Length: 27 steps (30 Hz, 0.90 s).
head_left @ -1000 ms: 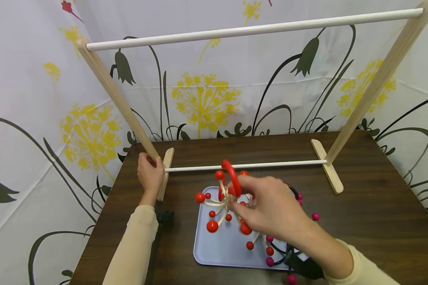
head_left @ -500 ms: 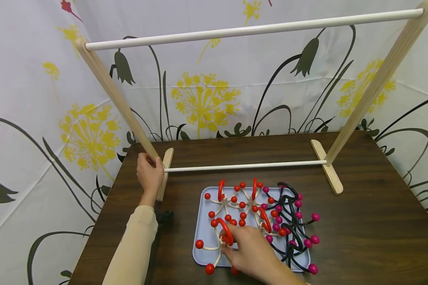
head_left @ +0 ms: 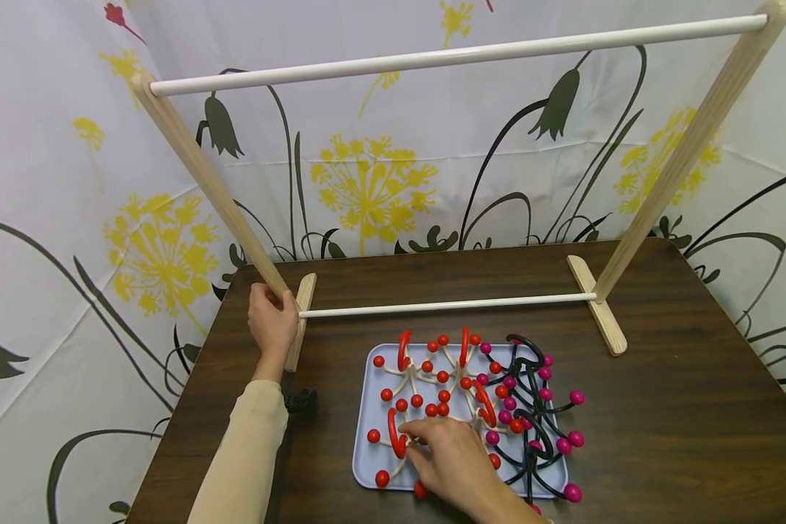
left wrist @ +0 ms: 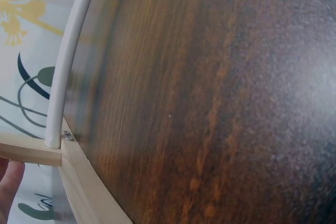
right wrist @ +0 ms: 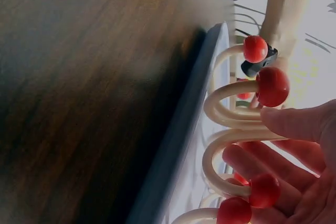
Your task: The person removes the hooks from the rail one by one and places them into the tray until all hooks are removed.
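Observation:
In the head view my left hand (head_left: 272,320) grips the lower end of the pale wooden post (head_left: 209,185) of a frame. The left wrist view shows a fingertip against that post (left wrist: 31,150). My right hand (head_left: 455,462) is low over a blue-grey tray (head_left: 360,466) and pinches the cream stems of a many-armed hanger with red balls and a red hook (head_left: 393,433). In the right wrist view my thumb (right wrist: 294,121) presses the hanger's bundled stems (right wrist: 241,121); the other fingers lie beyond them. Part of this hanger is hidden by the hand.
Several more red-ball hangers (head_left: 461,367) and black hangers with magenta balls (head_left: 537,429) crowd the tray, some arms overhanging its right edge. Behind it stands the frame, with a white top bar (head_left: 458,57) and lower bar (head_left: 445,306). Patterned cloth (head_left: 373,189) hangs behind the dark table (head_left: 681,407).
My right hand has lowered the red-ball hanger from above the tray to its front left. Its hook has since tipped left. The left hand keeps its grip on the post.

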Tool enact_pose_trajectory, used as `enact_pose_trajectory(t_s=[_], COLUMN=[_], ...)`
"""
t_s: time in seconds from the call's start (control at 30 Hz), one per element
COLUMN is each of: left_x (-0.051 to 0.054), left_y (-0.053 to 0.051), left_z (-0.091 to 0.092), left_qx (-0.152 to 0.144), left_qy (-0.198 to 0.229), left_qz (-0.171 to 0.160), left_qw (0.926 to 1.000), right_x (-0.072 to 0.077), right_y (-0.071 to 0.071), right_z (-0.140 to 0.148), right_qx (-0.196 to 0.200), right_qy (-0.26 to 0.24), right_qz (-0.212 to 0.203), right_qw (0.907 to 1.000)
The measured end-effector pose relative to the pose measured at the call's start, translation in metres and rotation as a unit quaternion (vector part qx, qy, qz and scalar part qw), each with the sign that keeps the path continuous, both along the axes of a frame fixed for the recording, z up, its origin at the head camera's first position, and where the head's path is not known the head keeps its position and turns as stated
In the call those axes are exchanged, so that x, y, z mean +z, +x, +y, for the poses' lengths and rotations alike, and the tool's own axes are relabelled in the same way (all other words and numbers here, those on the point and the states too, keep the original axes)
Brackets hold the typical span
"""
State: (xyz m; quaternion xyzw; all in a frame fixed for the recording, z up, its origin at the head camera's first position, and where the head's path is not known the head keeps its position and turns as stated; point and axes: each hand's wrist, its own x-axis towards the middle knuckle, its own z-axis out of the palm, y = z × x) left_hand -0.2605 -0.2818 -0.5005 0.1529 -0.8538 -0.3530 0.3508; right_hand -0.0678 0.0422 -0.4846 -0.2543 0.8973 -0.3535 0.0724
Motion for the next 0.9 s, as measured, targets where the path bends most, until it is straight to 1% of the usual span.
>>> enact_pose_trajectory(t_s=[0.13, 0.23, 0.3, 0.37, 0.47, 0.6, 0.67, 0.73, 0.83, 0.9], left_x=[0.000, -0.001, -0.001, 0.000, 0.000, 0.002, 0.003, 0.005, 0.005, 0.004], left_y=[0.000, 0.001, 0.002, 0.002, 0.003, 0.003, 0.002, 0.001, 0.000, 0.002], left_z=[0.000, 0.000, 0.000, 0.000, 0.000, 0.000, 0.000, -0.002, -0.006, -0.008], left_qx=[-0.001, 0.001, 0.003, 0.004, 0.004, 0.007, 0.002, -0.012, -0.037, -0.051], left_qy=[0.002, 0.004, 0.005, 0.006, 0.008, 0.015, 0.017, 0.020, 0.019, 0.017], left_qz=[0.001, 0.000, -0.001, -0.002, -0.004, -0.007, -0.006, 0.004, 0.032, 0.054], left_qw=[1.0000, 1.0000, 1.0000, 1.0000, 0.9999, 0.9998, 0.9998, 0.9997, 0.9986, 0.9971], right_x=[-0.002, 0.001, 0.007, 0.016, 0.035, 0.065, 0.081, 0.097, 0.120, 0.132], right_y=[-0.001, 0.000, 0.002, 0.003, 0.008, 0.015, 0.017, 0.017, 0.014, 0.007], right_z=[-0.001, 0.001, 0.003, 0.007, 0.015, 0.030, 0.041, 0.054, 0.078, 0.096], right_qx=[-0.008, -0.011, -0.014, -0.018, -0.021, -0.011, -0.014, -0.022, -0.052, -0.080], right_qy=[0.001, -0.004, -0.013, -0.021, -0.035, -0.058, -0.079, -0.103, -0.136, -0.149], right_qz=[0.005, 0.006, -0.012, -0.033, -0.075, -0.094, -0.078, -0.061, -0.008, 0.025], right_qw=[1.0000, 0.9999, 0.9997, 0.9991, 0.9963, 0.9938, 0.9937, 0.9926, 0.9893, 0.9852])
